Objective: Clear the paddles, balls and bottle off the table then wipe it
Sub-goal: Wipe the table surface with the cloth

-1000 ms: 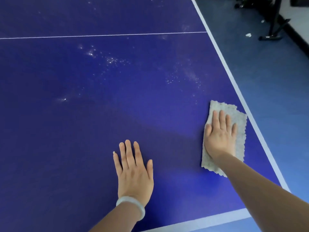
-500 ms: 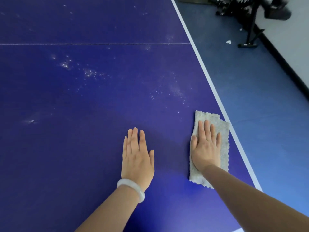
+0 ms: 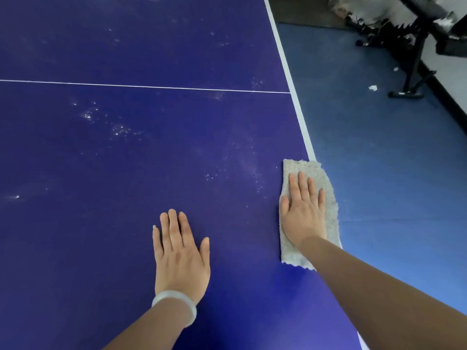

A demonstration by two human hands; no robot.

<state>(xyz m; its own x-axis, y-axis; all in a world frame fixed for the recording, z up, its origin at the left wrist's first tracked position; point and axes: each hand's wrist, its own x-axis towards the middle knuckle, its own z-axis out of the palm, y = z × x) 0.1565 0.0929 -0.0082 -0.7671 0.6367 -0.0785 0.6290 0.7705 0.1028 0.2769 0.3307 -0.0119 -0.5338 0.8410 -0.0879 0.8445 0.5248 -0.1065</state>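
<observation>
R hand [image 3: 303, 213] lies flat, fingers straight & close together, pressing a fuzzy grey rectangular terry cloth [image 3: 328, 198] at the right edge of the matte dark-blue table-tennis table [image 3: 126, 152]; cloth overlaps the white border stripe [image 3: 285, 61]. L hand [image 3: 180, 256] flat on bare tabletop w/ fingers together, thumb out, a smooth translucent white bangle [image 3: 177, 304] on the wrist. Pale speckled dust patches [image 3: 118, 128] across the surface.
</observation>
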